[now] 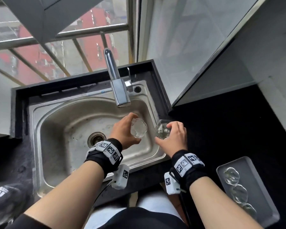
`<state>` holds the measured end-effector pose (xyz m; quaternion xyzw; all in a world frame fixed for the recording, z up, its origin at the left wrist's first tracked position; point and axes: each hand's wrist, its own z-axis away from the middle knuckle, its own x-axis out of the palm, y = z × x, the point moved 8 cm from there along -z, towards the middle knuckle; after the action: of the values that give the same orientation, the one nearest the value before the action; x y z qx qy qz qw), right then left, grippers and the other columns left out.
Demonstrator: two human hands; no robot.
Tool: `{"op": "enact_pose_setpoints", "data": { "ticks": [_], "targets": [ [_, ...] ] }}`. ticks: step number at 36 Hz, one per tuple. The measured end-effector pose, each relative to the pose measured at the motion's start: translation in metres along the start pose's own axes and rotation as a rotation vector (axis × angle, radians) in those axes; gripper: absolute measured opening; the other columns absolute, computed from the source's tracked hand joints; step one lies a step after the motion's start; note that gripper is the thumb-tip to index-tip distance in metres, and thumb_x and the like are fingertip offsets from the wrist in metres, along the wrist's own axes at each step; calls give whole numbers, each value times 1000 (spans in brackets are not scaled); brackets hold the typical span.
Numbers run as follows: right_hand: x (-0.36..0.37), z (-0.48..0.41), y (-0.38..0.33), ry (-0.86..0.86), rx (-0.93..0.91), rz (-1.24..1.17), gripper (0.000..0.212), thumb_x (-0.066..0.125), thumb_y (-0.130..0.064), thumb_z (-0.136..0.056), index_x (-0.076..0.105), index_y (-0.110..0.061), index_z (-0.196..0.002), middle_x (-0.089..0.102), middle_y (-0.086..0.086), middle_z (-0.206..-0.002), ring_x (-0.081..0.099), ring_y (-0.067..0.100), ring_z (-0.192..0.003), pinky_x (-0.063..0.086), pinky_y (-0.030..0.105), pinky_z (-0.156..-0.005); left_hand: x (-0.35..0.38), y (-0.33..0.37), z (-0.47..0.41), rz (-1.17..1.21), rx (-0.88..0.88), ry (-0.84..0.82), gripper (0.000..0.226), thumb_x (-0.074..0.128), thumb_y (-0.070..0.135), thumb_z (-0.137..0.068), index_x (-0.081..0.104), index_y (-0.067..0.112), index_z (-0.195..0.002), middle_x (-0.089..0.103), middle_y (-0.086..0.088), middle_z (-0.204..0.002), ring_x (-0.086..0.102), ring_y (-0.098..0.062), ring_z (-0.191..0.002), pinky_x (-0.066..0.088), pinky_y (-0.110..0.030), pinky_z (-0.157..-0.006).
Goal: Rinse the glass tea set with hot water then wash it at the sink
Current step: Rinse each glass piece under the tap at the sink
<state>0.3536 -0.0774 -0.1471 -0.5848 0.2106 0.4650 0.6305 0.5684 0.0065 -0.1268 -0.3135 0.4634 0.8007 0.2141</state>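
Note:
Over the right part of the steel sink [59, 123], my left hand [124, 131] grips a small clear glass cup [138, 128], its mouth turned toward me. My right hand [173, 136] holds a second clear glass piece [162, 129] with an angular spout or rim, at the sink's right edge. Both sit below and in front of the chrome faucet [118, 86]. No water stream is visible. Three more clear glass cups [231, 176] lie on a grey tray [261, 187] on the black counter at the right.
The drain [96, 138] lies left of my hands. A black counter [221, 129] surrounds the sink. Window bars and glass stand behind the faucet; a grey cabinet panel [221, 55] rises at the right. A dark cloth-like object [5, 199] lies at the lower left.

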Motion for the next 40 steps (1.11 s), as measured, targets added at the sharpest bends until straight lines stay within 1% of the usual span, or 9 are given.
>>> {"op": "enact_pose_setpoints", "data": {
  "ticks": [2,7,11,15,20,25,29,36,40],
  "targets": [
    [12,-4,-2,-11,-2,-6,59,88,-39,-56,53,-23,-101,52,-3,-115,50,24,-104,43,34,-94,2,-14,-1,-7,-18,-2,84,94,37,-53,45,37,-121,64,13,-118,64,-12,-106,54,-36,-91],
    [47,-9,-9,-36,4,-30,56,86,-35,-59,53,-22,-103,53,-2,-117,50,25,-103,43,35,-91,3,-44,-1,-19,-42,10,85,94,39,-52,44,37,-121,65,11,-116,65,-14,-104,54,-42,-92],
    [62,-12,-12,-71,11,-16,56,84,-32,-60,52,-21,-104,52,0,-121,47,25,-104,41,35,-92,4,-56,-2,5,-43,25,86,97,38,-52,47,35,-121,65,12,-116,65,-12,-103,56,-38,-91],
    [65,-15,-10,-90,25,22,57,82,-31,-59,49,-21,-105,49,1,-123,45,26,-104,43,39,-93,8,-59,-5,46,-42,27,88,101,36,-52,49,31,-123,65,10,-115,65,-12,-103,55,-35,-90],
    [68,-27,-11,-93,17,50,55,79,-29,-61,44,-22,-103,48,1,-120,45,26,-102,45,42,-93,6,-60,-15,85,-29,41,88,102,34,-51,51,26,-122,64,10,-114,65,-14,-101,55,-37,-89],
    [75,-32,-13,-131,14,82,56,76,-30,-61,41,-25,-104,45,1,-121,46,28,-103,46,44,-94,8,-65,-18,90,-49,35,88,102,31,-52,51,26,-123,64,7,-117,64,-14,-104,55,-35,-90],
    [77,-35,-13,-168,13,129,63,75,-31,-63,39,-25,-115,43,5,-128,48,32,-109,46,47,-97,10,-66,-21,95,-64,38,88,102,30,-53,51,24,-124,65,5,-118,63,-14,-104,52,-30,-89],
    [70,-38,-9,-186,44,183,80,75,-38,-64,38,-26,-134,39,7,-138,50,35,-118,44,49,-102,10,-59,-25,98,-65,45,87,102,33,-54,51,25,-123,65,5,-120,63,-13,-103,51,-27,-87],
    [60,-35,-7,-182,81,189,83,75,-36,-67,35,-27,-138,40,8,-138,51,37,-118,44,49,-101,8,-52,-24,95,-55,53,88,102,34,-53,49,27,-123,66,6,-120,64,-13,-104,54,-32,-90]
  ]
}}
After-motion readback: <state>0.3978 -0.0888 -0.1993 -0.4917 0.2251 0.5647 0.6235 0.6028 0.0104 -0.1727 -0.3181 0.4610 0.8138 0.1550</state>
